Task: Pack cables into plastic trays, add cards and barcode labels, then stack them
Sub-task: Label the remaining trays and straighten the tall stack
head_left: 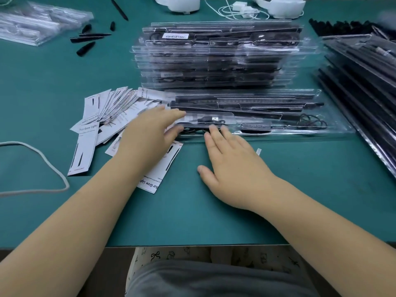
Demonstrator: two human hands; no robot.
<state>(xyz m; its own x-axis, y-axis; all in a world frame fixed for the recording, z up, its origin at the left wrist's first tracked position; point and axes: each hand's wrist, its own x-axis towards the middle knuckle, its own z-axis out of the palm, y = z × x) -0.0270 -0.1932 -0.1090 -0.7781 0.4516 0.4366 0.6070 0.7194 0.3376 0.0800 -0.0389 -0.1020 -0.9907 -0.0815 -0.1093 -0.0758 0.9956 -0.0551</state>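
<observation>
Filled tray [267,116] lies on the table [192,211] before the finished stack [216,56]. Left hand [150,133] and right hand [231,163], flat with fingers extended, press its near edge, apparently seating it; cards [107,112] lie within left reach.

Green tabletop [214,211]. Grey cord [46,159] loops well left of the fingers; loose black pointed caps [85,49] lie far beyond them, up left. White devices [177,4] with white cable [227,11] sit at the far edge.

Bright, even overhead light, barely any shadows. Glare streaks the clear stacked trays [214,61] at centre. Fingertips smear with motion blur; frame edges bow from wide-angle distortion, upper right soft.
</observation>
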